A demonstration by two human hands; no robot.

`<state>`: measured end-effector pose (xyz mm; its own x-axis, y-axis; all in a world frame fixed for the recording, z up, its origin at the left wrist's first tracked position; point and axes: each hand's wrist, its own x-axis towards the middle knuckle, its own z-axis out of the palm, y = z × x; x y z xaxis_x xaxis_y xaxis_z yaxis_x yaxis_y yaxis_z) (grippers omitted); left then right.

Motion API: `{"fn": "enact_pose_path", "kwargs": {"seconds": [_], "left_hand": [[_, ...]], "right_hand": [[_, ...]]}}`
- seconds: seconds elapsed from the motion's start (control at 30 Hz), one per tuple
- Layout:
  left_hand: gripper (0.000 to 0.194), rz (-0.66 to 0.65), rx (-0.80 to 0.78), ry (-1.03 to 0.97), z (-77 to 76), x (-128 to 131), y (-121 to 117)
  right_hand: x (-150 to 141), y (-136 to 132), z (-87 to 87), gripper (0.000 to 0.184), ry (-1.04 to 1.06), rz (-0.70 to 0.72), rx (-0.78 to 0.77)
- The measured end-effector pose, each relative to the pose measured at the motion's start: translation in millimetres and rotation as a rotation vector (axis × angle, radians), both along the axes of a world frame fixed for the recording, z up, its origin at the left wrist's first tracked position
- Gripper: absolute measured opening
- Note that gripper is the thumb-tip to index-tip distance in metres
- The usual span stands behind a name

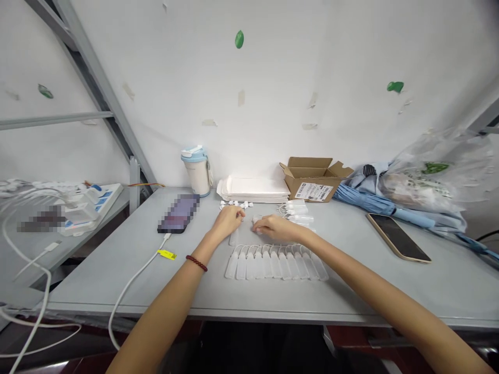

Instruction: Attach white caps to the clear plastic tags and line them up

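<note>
My left hand [229,220] is over the middle of the table, fingertips pinched together; whatever they hold is too small to make out. Just behind it lie small white pieces [235,204], and a translucent strip [234,239] lies under its palm side. Facing it, my right hand [276,228] has its fingers bent and closed at a small clear piece [257,218]; the grip itself is hidden. In front of both hands, a row of translucent flat tags [275,266] with white cord loops lies side by side. More such tags [299,213] sit behind my right hand.
A stack of white envelopes [255,189] and an open cardboard box [312,182] stand along the wall. Left are a cup [198,171] and a phone [179,213] on a white cable [134,278]. Right are another phone [397,237], a blue umbrella [374,205] and plastic bags [436,171].
</note>
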<state>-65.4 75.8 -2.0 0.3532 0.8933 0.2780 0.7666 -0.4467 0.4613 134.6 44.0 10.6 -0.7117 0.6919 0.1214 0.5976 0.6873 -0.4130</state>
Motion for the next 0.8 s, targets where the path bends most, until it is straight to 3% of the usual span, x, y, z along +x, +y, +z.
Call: {"fn": "enact_pose_path", "kwargs": {"seconds": [0.17, 0.37, 0.8], "left_hand": [[0.034, 0.001, 0.049, -0.058, 7.4, 7, -10], [0.038, -0.081, 0.227, 0.179, 6.3, 21, -22], [0.034, -0.136, 0.205, 0.13, 2.9, 29, -28]], "right_hand": [[11, -2, -2.1, 0.029, 0.037, -0.058, -0.013], [9, -11, -0.5, 0.028, -0.031, -0.095, 0.044], [15, -14, -9.4, 0.023, -0.01, -0.101, 0.144]]}}
